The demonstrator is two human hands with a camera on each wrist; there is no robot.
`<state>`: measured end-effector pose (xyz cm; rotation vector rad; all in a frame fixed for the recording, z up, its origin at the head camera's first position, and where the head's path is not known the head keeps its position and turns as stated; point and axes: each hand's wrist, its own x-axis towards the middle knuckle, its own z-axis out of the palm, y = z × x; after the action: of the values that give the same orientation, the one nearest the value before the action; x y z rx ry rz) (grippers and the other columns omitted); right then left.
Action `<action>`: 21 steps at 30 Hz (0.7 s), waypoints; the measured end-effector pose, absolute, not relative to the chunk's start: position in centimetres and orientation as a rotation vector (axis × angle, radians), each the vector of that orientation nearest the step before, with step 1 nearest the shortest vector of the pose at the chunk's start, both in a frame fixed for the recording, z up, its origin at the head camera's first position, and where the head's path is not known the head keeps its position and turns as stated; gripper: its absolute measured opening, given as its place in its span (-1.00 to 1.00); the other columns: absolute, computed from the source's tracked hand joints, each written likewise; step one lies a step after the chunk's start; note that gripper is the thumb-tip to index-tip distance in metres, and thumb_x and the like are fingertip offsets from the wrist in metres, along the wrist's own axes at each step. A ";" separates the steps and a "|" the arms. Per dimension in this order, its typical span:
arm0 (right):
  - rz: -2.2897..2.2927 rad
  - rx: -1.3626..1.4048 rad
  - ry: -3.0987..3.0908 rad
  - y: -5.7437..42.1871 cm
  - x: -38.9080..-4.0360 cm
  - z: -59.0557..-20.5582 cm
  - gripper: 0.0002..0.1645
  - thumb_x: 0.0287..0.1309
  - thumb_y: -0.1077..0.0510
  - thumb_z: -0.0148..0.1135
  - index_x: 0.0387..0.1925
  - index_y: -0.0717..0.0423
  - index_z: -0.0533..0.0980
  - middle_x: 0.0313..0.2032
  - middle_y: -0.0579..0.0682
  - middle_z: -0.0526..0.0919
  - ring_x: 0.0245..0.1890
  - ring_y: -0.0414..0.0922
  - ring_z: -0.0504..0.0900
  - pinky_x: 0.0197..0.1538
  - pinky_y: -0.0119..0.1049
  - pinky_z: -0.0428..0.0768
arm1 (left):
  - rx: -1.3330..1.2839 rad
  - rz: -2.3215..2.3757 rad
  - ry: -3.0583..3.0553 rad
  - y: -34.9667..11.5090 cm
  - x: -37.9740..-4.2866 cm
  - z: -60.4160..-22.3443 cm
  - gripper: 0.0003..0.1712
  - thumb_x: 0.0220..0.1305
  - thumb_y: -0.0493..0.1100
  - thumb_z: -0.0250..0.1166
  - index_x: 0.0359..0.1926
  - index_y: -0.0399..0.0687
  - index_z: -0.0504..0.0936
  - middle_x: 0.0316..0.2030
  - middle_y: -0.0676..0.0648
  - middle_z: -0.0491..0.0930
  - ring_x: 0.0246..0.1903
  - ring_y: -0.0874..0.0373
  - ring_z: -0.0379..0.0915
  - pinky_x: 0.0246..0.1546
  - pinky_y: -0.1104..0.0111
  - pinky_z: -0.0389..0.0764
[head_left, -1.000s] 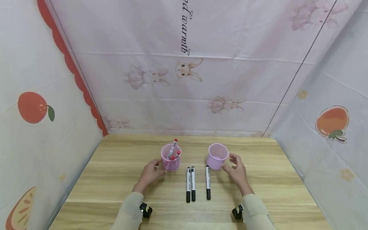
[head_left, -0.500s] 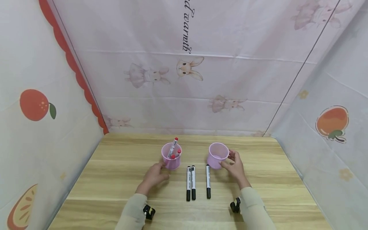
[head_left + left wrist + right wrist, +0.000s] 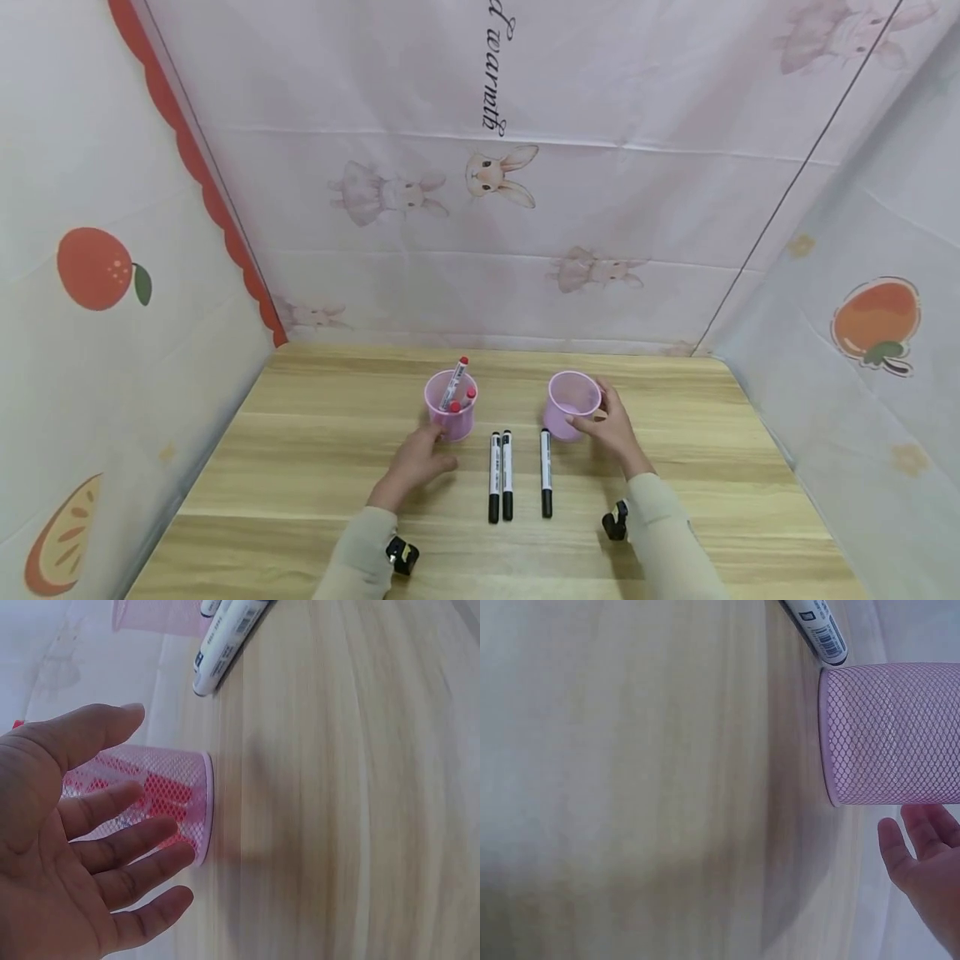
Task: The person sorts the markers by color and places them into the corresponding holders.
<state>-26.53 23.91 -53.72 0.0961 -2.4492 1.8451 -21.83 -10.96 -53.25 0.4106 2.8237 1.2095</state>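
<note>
A pink mesh pen cup (image 3: 454,425) stands upright on the left, holding several red-capped markers (image 3: 454,385). My left hand (image 3: 416,458) is at its near side; in the left wrist view the fingers (image 3: 139,847) are spread and relaxed, the palm facing the mesh, gripping nothing. To the right stands a second pink mesh pen cup (image 3: 562,421) with no pens visible inside. My right hand (image 3: 617,425) reaches around its right side, thumb in front near the rim and fingertips behind. The right wrist view shows loosely extended fingers (image 3: 894,844) beside the mesh; the thumb is out of frame there.
Between the cups and nearer me lie two black-and-white markers (image 3: 501,477) side by side and a third marker (image 3: 546,473) just before the right cup. A wooden table (image 3: 315,433) bears everything. Printed cloth walls (image 3: 420,300) enclose its back and sides.
My right hand has moved left onto the right cup, its thumb passing in front. My left hand has shifted from the cup's left side to its near side. Cups and markers stay put.
</note>
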 end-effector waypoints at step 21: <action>1.912 0.384 -2.565 25.5 -28.2 -53.3 0.20 -0.15 0.31 0.41 0.42 0.19 -0.14 0.27 0.38 0.14 0.21 0.32 0.19 0.20 0.17 0.20 | 0.458 1.425 2.654 -9.1 -21.7 -54.0 -0.42 -0.01 -0.18 0.41 0.04 -0.34 0.47 -0.06 -0.32 0.50 -0.05 -0.22 0.42 -0.04 -0.03 0.45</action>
<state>-28.18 25.50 -53.29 0.3842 -2.5648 1.9123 -21.71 -9.10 -54.03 0.4582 2.6544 1.4247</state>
